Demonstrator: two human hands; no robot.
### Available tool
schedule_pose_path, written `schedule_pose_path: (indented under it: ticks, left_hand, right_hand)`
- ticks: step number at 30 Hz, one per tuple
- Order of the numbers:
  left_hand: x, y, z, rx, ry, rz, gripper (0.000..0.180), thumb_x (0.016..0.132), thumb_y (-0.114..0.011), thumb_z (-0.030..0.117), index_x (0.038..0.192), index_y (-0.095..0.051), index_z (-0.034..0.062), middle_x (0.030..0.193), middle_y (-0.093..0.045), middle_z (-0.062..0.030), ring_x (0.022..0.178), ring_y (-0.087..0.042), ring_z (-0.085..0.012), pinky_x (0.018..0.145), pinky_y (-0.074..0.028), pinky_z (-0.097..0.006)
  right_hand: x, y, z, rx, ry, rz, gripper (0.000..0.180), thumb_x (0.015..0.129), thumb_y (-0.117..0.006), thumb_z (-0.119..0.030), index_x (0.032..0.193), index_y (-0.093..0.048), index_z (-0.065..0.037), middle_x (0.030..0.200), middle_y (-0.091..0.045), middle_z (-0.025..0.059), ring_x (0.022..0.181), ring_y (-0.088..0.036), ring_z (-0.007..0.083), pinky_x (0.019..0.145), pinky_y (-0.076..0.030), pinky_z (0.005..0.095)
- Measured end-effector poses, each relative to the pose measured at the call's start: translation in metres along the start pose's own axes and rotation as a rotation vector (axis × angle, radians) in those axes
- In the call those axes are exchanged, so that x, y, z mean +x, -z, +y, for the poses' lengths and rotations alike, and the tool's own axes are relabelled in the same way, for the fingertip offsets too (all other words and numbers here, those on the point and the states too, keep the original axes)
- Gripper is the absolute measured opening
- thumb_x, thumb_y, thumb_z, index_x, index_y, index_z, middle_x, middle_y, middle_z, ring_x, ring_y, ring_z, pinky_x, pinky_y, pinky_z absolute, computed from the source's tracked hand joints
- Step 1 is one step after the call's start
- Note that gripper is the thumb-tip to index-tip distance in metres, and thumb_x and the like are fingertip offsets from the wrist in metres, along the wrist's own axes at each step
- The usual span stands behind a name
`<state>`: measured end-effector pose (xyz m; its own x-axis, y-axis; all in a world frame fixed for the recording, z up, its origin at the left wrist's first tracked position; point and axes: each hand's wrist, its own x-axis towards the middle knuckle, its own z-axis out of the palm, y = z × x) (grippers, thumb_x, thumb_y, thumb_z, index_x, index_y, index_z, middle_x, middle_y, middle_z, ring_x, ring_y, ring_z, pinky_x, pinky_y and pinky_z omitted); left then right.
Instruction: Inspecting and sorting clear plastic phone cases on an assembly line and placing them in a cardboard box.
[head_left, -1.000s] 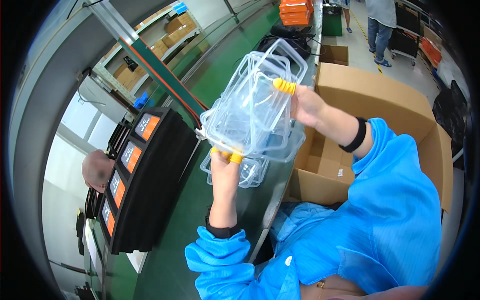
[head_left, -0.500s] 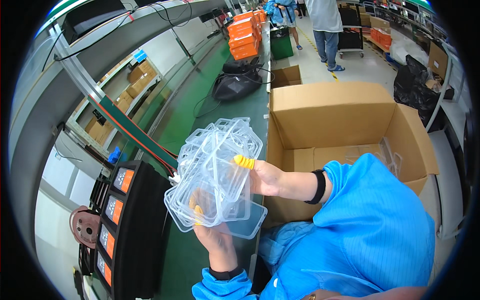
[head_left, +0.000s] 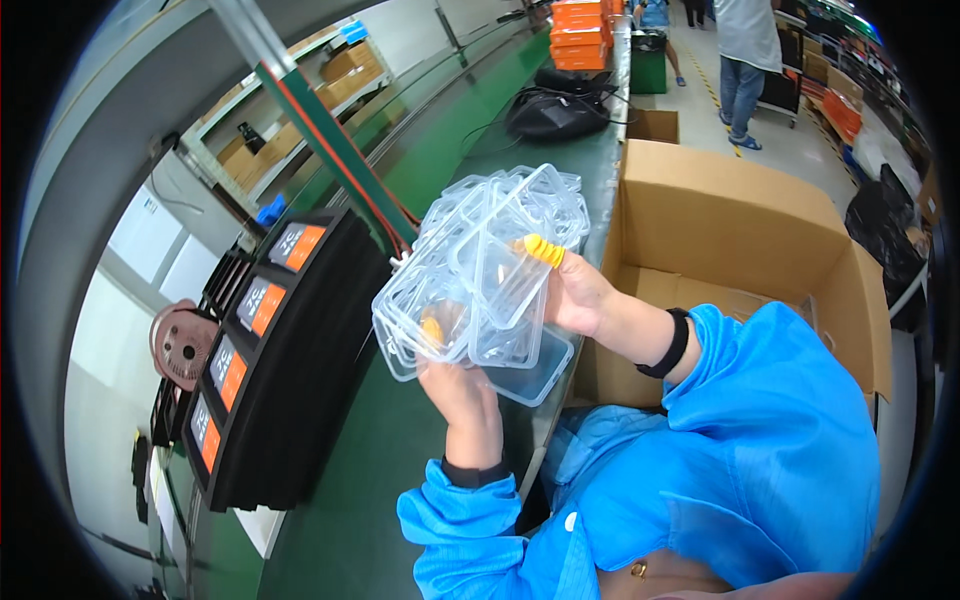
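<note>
A stack of clear plastic trays (head_left: 480, 275) is held up over the green bench (head_left: 340, 520). My left hand (head_left: 455, 385) grips its lower edge from below, a yellow finger cot showing through the plastic. My right hand (head_left: 575, 290) holds the right side, with a yellow finger cot on one fingertip pressed on the top tray. Both arms wear blue sleeves and black wristbands.
A black stack of flat packs with orange and white labels (head_left: 270, 370) lies left of the trays. An open cardboard box (head_left: 730, 230) stands to the right. Orange crates (head_left: 590, 30) and a black bag (head_left: 555, 110) sit farther along; a person (head_left: 745, 50) stands beyond.
The stack of trays has stayed in both hands and has been turned and shifted slightly upward; the view has swung a little, bringing the black packs closer to the centre.
</note>
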<state>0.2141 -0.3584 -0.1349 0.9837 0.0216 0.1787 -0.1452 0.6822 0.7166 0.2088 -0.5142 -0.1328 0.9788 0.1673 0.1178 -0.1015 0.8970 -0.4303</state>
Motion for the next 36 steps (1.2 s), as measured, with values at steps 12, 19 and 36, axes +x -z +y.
schedule_pose_path:
  ticks: [12,19,36]
  left_hand:
    - [0.009,0.010,0.001,0.003,-0.002,0.077,0.024,0.083,-0.046,0.012,0.104,-0.049,-0.0005,0.098,-0.056,-0.0084,0.088,-0.055,-0.0172,0.075,-0.044,-0.027]
    - [0.010,0.013,0.001,0.018,-0.032,0.081,0.025,0.085,-0.044,0.013,0.106,-0.047,-0.0015,0.099,-0.055,-0.0103,0.088,-0.055,-0.0186,0.077,-0.043,-0.029]
    - [0.022,0.030,0.005,0.063,-0.156,0.178,0.024,0.086,-0.042,0.014,0.104,-0.049,-0.0007,0.103,-0.054,-0.0096,0.093,-0.053,-0.0183,0.078,-0.044,-0.030]
  right_hand:
    - [0.021,-0.010,0.012,-0.094,0.106,0.161,0.032,0.080,-0.056,-0.028,0.104,-0.053,-0.008,0.100,-0.057,0.0046,0.094,-0.053,0.0174,0.085,-0.040,0.0353]
    - [0.031,-0.015,0.017,-0.074,0.221,0.184,0.029,0.078,-0.058,-0.024,0.100,-0.053,-0.006,0.094,-0.058,0.0043,0.090,-0.053,0.0166,0.083,-0.041,0.0340]
    - [0.064,-0.025,0.026,-0.627,0.200,0.127,0.026,0.078,-0.059,-0.017,0.102,-0.053,-0.007,0.090,-0.058,0.0004,0.081,-0.054,0.0094,0.073,-0.041,0.0243]
